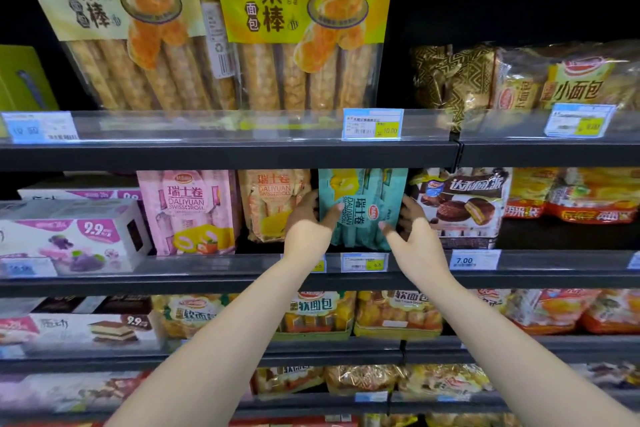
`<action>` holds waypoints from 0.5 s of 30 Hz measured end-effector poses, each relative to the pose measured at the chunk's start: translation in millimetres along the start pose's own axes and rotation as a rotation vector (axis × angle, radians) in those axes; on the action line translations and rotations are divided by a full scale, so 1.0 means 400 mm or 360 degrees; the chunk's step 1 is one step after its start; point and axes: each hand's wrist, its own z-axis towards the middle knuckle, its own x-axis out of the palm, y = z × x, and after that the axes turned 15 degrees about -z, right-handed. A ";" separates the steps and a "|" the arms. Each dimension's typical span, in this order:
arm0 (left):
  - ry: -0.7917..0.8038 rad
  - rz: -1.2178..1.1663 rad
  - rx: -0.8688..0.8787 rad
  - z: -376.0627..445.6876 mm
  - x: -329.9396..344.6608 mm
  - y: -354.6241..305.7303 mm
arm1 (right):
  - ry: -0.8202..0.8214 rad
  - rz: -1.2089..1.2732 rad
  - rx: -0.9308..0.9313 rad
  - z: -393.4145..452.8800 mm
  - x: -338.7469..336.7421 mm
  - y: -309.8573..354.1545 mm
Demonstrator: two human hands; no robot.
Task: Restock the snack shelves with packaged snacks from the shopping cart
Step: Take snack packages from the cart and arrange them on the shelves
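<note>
Two hands, left point(309, 218) and right point(412, 222), gripping one teal Swiss-roll bag point(362, 208), three Swiss-roll bags on shelf point(242, 265)

Dark shelves point(228, 154) are stacked in tiers, each fronted by a clear strip with price tags point(372, 124). On the top tier, tall honeycomb bread-stick bags point(301, 28) are stood at the left and small-bread packs point(568, 80) at the right. On the middle tier point(207, 274), a purple cake box point(72, 236), pink point(194, 211), orange point(273, 204) and teal Swiss-roll bags point(362, 208) and a chocolate-pie pack point(460, 204) are set side by side. Soft-bread bags point(398, 314) are laid on the tier below.
</note>
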 end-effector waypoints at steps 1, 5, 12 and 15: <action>0.0005 -0.0057 -0.0001 -0.004 -0.003 -0.002 | -0.0010 0.0026 0.0012 -0.001 -0.002 0.000; 0.0139 -0.0118 0.0001 -0.032 -0.036 -0.011 | -0.0029 0.0073 0.0047 -0.005 -0.026 0.002; 0.0284 -0.0256 0.0186 -0.098 -0.102 -0.041 | 0.0087 0.0259 -0.0175 -0.035 -0.052 0.025; 0.0249 -0.0368 0.0342 -0.133 -0.127 -0.061 | 0.0094 0.0313 -0.0254 -0.056 -0.073 0.044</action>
